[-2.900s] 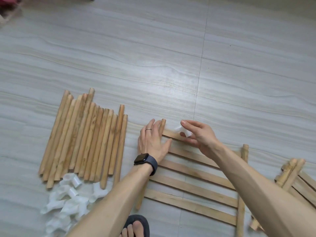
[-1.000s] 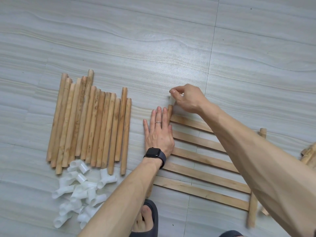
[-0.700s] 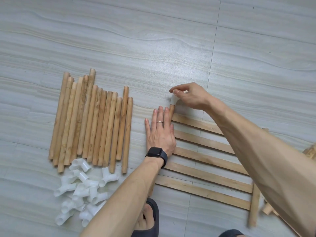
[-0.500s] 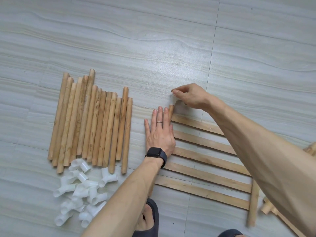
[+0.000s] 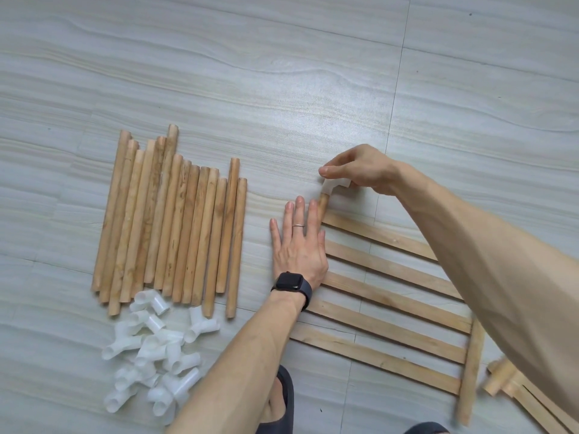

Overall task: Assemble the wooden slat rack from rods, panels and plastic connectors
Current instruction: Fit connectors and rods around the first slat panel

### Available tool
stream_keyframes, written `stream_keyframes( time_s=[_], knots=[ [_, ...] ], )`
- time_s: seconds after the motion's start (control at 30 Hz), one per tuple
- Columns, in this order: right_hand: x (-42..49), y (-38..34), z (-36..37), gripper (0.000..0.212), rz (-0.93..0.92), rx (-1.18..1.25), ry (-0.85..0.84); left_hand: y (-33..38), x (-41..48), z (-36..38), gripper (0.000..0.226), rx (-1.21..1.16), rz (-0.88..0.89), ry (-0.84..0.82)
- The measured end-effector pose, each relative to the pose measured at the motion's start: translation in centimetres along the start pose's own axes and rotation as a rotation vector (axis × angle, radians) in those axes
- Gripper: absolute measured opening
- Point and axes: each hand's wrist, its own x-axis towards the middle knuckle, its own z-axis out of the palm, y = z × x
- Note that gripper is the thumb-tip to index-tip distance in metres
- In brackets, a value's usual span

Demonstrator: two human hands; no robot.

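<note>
At the panel's far left corner: the right hand [image 5: 360,170] pinches a white plastic connector [image 5: 335,185] between thumb and fingertips; the connector sits on the far tip of the left side rod [image 5: 323,204].
Left hand [image 5: 299,245]: lies flat and palm down, fingers straight and close together, over the left side rod and the slat ends beside it; its fingertips stop just short of the connector.
Wrist and finger: a dark watch [image 5: 291,285] wraps the left wrist and a thin ring [image 5: 298,226] sits on one finger.
Slat panel [image 5: 391,296]: lies flat on the floor [image 5: 282,73], five slats running slantwise between its two side rods; the right forearm crosses above its far right part.
Loose rods [image 5: 172,227]: round wooden pieces lie side by side in a row to the left of the left hand, apart from the panel.
Spare connectors [image 5: 156,349]: a heap of white plastic pieces lies at the near ends of the loose rods, some touching them.
Second panel [image 5: 513,389]: blurred and cut off by the right edge, just beside the first panel's right side rod.
Sandal [image 5: 283,399]: dark, on a foot under the left forearm at the bottom edge.
</note>
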Motion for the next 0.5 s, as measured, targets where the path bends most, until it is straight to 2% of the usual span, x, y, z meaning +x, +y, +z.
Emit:
stream_keyframes(
  time_s=[0.1,0.27,0.43,0.5],
  knots=[
    [0.1,0.2,0.3,0.03,0.02,-0.033,0.039,0.0,-0.1,0.0,0.06,-0.003,0.003,0.003],
    [-0.4,-0.2,0.1,0.021,0.02,-0.065,0.075,0.2,-0.1,-0.2,0.06,-0.008,0.006,0.015],
    [-2.5,1.8,3.4,0.03,-0.16,-0.248,0.347,0.4,-0.1,-0.1,0.06,-0.009,-0.002,0.032],
    [-2.5,1.8,3.6,0.033,-0.195,-0.327,0.344,0.4,-0.1,-0.1,0.06,-0.007,-0.002,0.038]
  ],
)
